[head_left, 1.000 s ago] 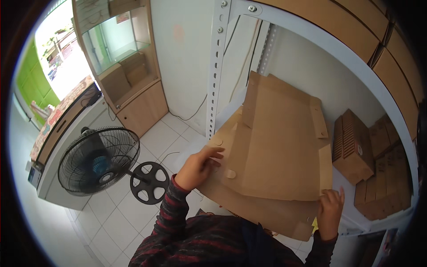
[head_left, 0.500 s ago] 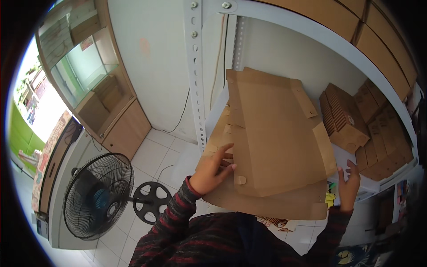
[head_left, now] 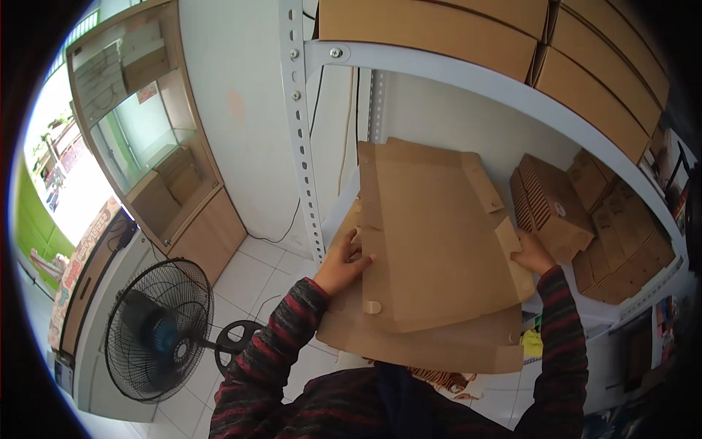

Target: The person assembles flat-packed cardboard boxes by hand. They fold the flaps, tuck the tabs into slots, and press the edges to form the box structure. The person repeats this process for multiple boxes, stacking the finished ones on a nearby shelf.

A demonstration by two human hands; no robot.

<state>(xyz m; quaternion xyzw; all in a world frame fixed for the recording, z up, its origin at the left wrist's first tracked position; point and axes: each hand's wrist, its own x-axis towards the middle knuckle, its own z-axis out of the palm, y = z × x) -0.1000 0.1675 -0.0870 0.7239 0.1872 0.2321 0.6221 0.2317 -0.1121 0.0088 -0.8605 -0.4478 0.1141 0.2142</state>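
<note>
An unfolded brown cardboard box blank (head_left: 439, 241), with creases, side flaps and small tabs, lies tilted on top of another cardboard sheet (head_left: 424, 347) that juts out below it. At the blank's left edge is my left hand (head_left: 342, 265), its fingers curled and its thumb over the border. My right hand (head_left: 535, 256) pinches the flap on the right edge, with some fingertips hidden behind the card.
A light metal shelf frame (head_left: 301, 146) surrounds the sheets, with long cardboard boxes (head_left: 431, 25) overhead. Folded boxes (head_left: 552, 208) stand at the right. Leftward are a black fan (head_left: 161, 329) and a glass-fronted cabinet (head_left: 157, 139).
My right hand has moved up and inward from beside the sheet and now grips its right flap. My left hand stays at the left edge, its fingers more curled. The view has shifted slightly.
</note>
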